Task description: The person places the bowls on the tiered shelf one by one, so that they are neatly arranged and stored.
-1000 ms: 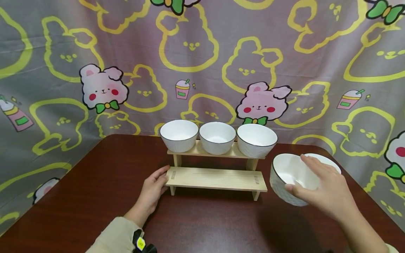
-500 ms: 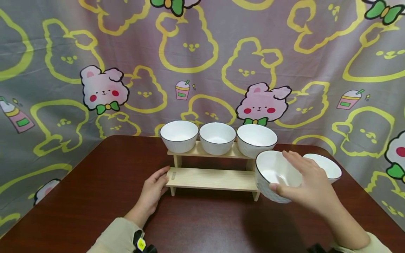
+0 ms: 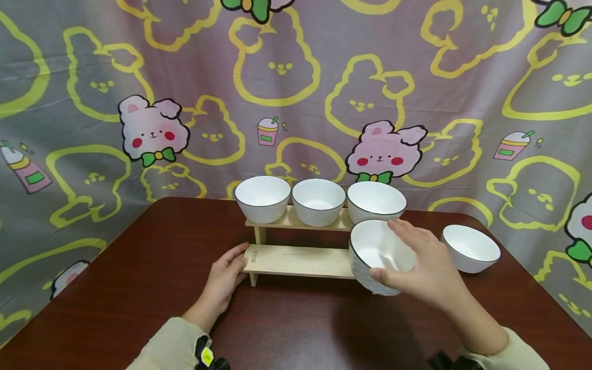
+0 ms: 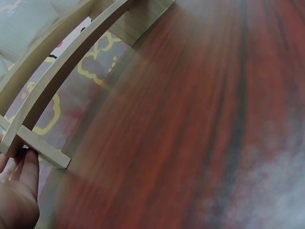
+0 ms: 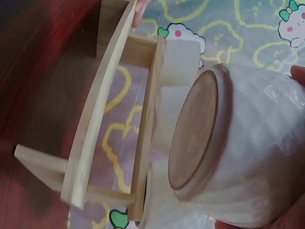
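Now the right hand (image 3: 427, 275) has carried its bowl (image 3: 376, 257) over the rack's lower shelf (image 3: 300, 261).

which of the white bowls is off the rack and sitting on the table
The lone bowl at far right rests on the table; three sit on the rack's top shelf, one is in the right hand.

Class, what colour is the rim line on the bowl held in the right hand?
Black, on the white bowl; head view.

Head: looks forward and down from above the table (image 3: 115, 288), taking in the whole rack (image 3: 300, 259).
Left wrist: low, close beside the rack (image 4: 57, 81) end.
Right wrist: very close under the bowl (image 5: 228, 148) (base up front).
Shared: rack.
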`<state>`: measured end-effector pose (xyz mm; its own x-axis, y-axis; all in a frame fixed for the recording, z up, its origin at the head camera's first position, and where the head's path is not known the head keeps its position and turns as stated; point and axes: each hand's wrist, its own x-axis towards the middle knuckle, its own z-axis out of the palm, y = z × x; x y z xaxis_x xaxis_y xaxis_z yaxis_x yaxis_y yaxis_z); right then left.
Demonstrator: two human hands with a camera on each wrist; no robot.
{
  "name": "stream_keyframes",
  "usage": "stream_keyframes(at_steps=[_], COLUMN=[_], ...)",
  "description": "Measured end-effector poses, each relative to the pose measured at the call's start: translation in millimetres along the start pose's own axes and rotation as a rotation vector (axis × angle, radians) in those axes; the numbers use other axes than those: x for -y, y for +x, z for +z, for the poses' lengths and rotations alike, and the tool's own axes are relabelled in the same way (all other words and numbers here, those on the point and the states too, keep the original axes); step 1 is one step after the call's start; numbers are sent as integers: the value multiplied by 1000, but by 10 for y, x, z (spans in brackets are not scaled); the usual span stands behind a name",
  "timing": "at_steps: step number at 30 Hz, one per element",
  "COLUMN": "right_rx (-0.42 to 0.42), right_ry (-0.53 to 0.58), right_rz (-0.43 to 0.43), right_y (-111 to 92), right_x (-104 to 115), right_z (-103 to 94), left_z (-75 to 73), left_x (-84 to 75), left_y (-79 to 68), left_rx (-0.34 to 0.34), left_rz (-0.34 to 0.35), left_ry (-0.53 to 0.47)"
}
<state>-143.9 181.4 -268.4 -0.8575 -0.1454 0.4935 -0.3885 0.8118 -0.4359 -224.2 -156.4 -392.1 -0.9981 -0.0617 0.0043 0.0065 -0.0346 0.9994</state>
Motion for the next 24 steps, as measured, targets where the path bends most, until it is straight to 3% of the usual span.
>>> stream_keyframes(at_steps=[24], right_rx=[49], right_ry=[89], right_rz=[-25], right_y=[142], right_x=[246], right_z=[435], left_z=[-4], left_x=[-9], left_y=[-8], left_rx=[16], left_rz=[-1], left_ry=[-13])
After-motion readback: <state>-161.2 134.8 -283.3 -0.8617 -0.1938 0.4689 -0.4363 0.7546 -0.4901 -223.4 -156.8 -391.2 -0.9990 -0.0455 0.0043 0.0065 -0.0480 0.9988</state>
